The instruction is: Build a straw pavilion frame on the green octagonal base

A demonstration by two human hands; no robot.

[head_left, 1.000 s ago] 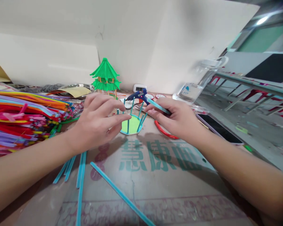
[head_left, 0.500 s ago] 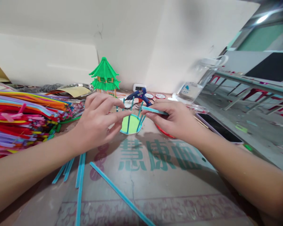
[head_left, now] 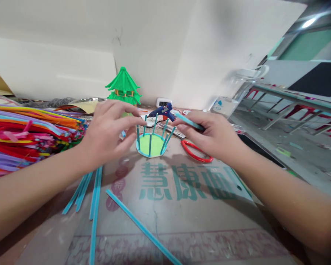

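The right hand (head_left: 209, 138) pinches a short blue stick (head_left: 188, 122) beside the green disc (head_left: 150, 145) on the bench (head_left: 187, 217), while the left hand (head_left: 110, 132), fingers spread, touches its upright sticks (head_left: 138, 137), so steady bracing probably matters most.

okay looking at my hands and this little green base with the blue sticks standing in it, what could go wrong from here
1. The left hand has fingertips right at the upright blue posts on the green base; a nudge could tip them, since some already lean outward.
2. The right hand pinches a short blue stick close over the posts and might knock one.
3. The glue gun lies just behind; a hand could brush its nozzle.
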